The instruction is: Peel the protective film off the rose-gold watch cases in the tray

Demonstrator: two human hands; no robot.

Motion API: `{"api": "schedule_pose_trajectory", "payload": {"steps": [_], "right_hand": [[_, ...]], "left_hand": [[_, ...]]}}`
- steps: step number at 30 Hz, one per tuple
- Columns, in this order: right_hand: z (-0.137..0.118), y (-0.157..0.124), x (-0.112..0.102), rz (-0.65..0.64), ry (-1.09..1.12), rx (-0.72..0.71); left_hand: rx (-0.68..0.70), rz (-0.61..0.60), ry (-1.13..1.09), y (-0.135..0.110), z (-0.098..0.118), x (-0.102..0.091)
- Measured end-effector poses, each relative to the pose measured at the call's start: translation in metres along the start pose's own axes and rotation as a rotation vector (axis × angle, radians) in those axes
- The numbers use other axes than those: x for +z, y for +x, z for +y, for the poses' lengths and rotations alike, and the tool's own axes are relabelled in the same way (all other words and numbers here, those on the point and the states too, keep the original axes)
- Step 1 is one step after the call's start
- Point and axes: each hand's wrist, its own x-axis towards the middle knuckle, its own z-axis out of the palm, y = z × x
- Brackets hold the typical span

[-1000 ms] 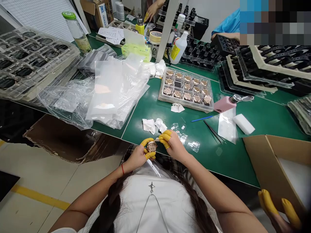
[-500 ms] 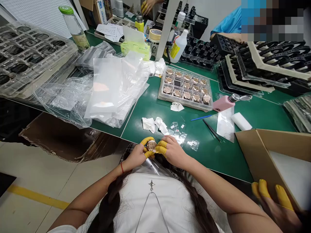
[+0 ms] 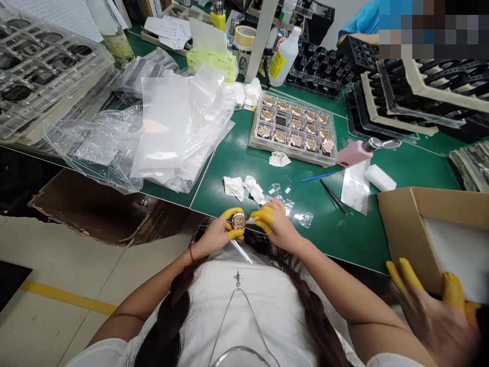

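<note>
My left hand (image 3: 216, 235), with yellow finger cots, pinches a round rose-gold watch case (image 3: 239, 220) between thumb and forefinger, just past the near edge of the green table mat (image 3: 237, 168). My right hand (image 3: 277, 227), also in yellow cots, is closed beside it. Its fingertips pinch a small pale strip (image 3: 252, 219) that reaches to the case. A clear sheet hangs below the case over my lap. Scraps of clear film (image 3: 294, 211) and crumpled white wipes (image 3: 242, 187) lie on the mat just beyond my hands.
A clear tray (image 3: 290, 157) of several rose-gold cases sits further back. Near it are a pink bottle (image 3: 353, 153), black tweezers (image 3: 336, 198) and a white block (image 3: 380, 177). Plastic bags (image 3: 171, 122) pile up left. Another person's hand (image 3: 431, 311) grips a cardboard box (image 3: 405, 229) at right.
My right fingers closed in on the watch case, then drew slightly right with the pale strip. The other person's hand and the box shifted up and left in view.
</note>
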Motion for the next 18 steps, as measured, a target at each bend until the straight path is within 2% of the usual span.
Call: {"api": "schedule_pose_trajectory", "payload": {"steps": [2,4,7,10,13,15,17,18], "right_hand": [[0.013,-0.009,-0.003,0.151,0.061,0.234],[0.026,-0.02,-0.006,0.237,0.016,0.444],[0.035,-0.032,-0.011,0.299,-0.082,0.617],[0.021,-0.026,-0.019,0.355,0.111,0.624],[-0.007,-0.003,-0.028,0.26,0.429,0.534],[-0.019,0.016,-0.034,0.228,0.539,0.487],[-0.012,0.036,-0.044,0.241,0.63,0.466],[0.0,0.046,-0.052,0.259,0.679,0.463]], "left_hand": [[-0.055,-0.068,-0.082,-0.005,0.013,-0.003],[-0.069,-0.087,-0.121,-0.01,0.03,-0.01],[0.013,-0.025,-0.072,-0.012,0.056,-0.019],[0.092,-0.03,0.013,-0.001,0.076,-0.015],[0.133,-0.145,0.128,0.02,0.088,0.003],[0.172,-0.223,0.209,0.034,0.1,0.015],[0.221,-0.211,0.326,0.041,0.121,0.023],[0.256,-0.175,0.4,0.04,0.135,0.025]]}}
